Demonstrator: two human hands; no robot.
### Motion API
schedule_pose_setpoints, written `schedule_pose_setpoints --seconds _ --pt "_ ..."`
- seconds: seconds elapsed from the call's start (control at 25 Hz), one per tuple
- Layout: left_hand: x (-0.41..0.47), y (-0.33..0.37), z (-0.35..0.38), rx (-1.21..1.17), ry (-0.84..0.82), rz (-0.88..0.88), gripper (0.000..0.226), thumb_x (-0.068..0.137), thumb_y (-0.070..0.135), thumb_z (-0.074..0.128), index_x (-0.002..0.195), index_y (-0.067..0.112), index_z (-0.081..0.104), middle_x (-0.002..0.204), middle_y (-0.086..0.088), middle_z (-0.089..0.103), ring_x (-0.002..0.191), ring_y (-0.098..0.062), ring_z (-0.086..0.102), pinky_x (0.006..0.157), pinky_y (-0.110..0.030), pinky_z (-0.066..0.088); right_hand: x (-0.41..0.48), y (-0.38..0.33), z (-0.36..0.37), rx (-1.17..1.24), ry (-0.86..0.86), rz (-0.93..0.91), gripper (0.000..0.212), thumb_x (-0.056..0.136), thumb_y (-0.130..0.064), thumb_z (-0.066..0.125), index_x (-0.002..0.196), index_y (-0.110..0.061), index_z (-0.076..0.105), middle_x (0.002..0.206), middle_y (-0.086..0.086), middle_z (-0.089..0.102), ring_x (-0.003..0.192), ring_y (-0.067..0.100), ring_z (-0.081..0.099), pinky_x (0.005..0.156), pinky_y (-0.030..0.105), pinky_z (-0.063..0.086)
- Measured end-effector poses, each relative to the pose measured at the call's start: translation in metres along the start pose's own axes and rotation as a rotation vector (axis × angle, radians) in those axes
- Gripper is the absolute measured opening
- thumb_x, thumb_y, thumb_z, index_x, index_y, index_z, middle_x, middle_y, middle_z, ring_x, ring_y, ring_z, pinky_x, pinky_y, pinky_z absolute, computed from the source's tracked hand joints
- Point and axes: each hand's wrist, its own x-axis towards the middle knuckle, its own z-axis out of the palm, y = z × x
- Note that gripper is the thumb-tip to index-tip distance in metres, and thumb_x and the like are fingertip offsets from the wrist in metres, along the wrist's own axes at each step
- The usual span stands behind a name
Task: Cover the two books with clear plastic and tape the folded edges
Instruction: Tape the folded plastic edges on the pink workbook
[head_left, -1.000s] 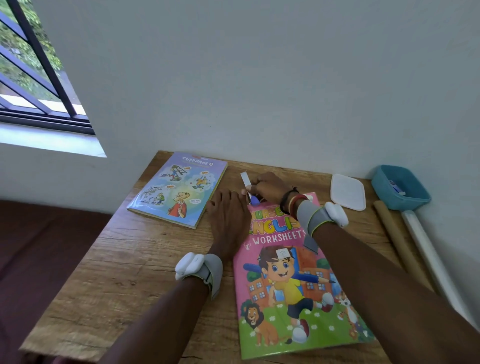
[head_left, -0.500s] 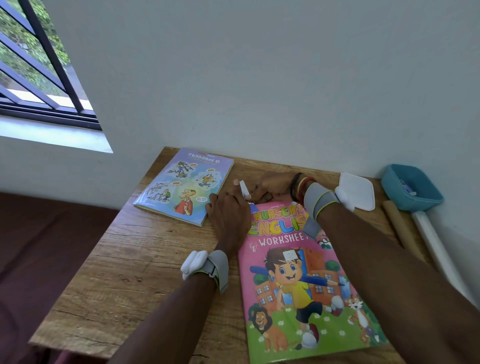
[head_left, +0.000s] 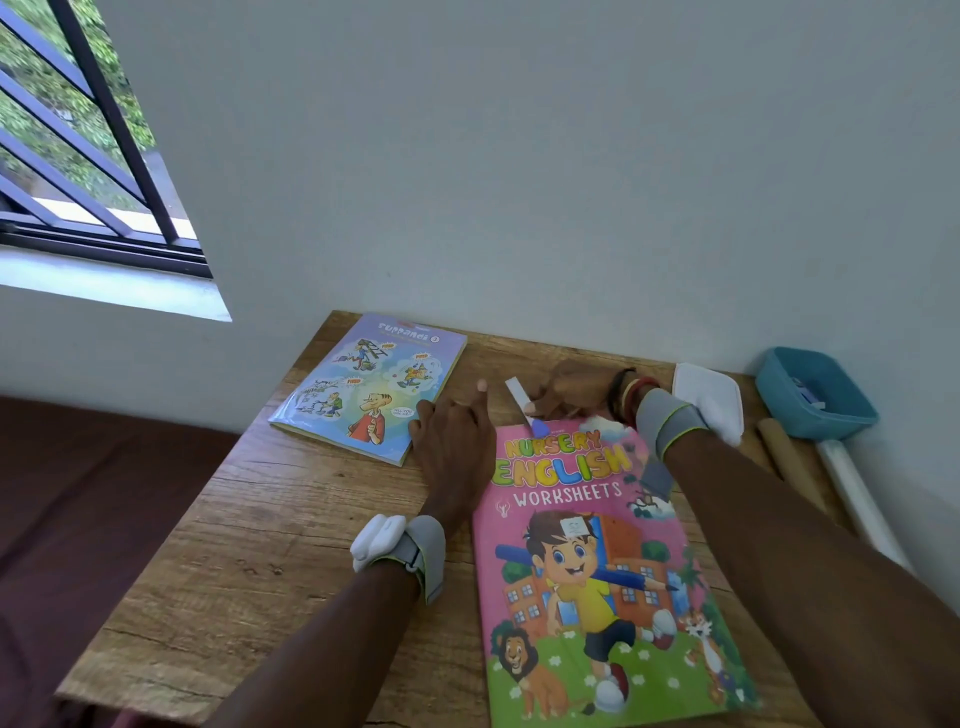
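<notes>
From my remote seat I see a pale wall (head_left: 519, 156) with a barred window (head_left: 78, 156) on the left, and a wooden desk (head_left: 291, 545) pushed against it. The pink workbook (head_left: 597, 571) lies face up at the near right. The blue comic book (head_left: 371, 387) lies face up at the far left, apart from the workbook. A teal tray (head_left: 831, 428), a brown roll (head_left: 784, 457), a white roll (head_left: 857, 499) and a white lid (head_left: 711, 395) sit along the right side. My left hand (head_left: 452, 441) rests on the desk between the books, grasping nothing, index finger stretched out. My right hand (head_left: 571, 389) pinches a white strip (head_left: 517, 397) just beyond the workbook's top edge.
</notes>
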Motion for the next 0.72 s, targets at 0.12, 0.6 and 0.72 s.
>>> schedule_pose_setpoints --seconds 0.12,0.6,0.72 --pt "0.002 0.002 0.003 0.106 -0.008 0.176 0.054 0.102 0.049 0.034 0.079 0.016 0.069 0.087 -0.002 0.065 0.092 -0.023 0.051 0.078 -0.039 0.039 -0.005 0.024 -0.013 0.09 0.053 0.033 0.029 0.088 -0.022 0.067 0.096 0.005 0.067 0.09 0.01 0.069 0.074 0.016 0.059 0.07 0.024 0.047" --pt "0.011 0.031 0.015 -0.164 -0.389 0.387 0.025 0.093 0.037 0.054 0.089 0.017 0.068 0.083 -0.004 0.072 0.078 -0.026 0.065 0.069 -0.038 0.052 -0.017 0.048 -0.003 0.498 0.329 -0.061 0.016 0.087 -0.007 0.066 0.095 0.007 0.069 0.087 0.018 0.069 0.07 0.022 0.063 0.066 0.028 0.054" --pt "0.013 0.038 0.016 -0.117 -0.375 0.458 0.041 0.094 0.051 0.052 0.08 0.016 0.069 0.071 -0.001 0.069 0.064 -0.017 0.061 0.06 -0.03 0.049 -0.027 0.071 -0.016 0.8 0.587 -0.011 0.01 0.088 -0.006 0.064 0.078 -0.003 0.066 0.069 0.008 0.066 0.061 0.018 0.06 0.051 0.019 0.048"
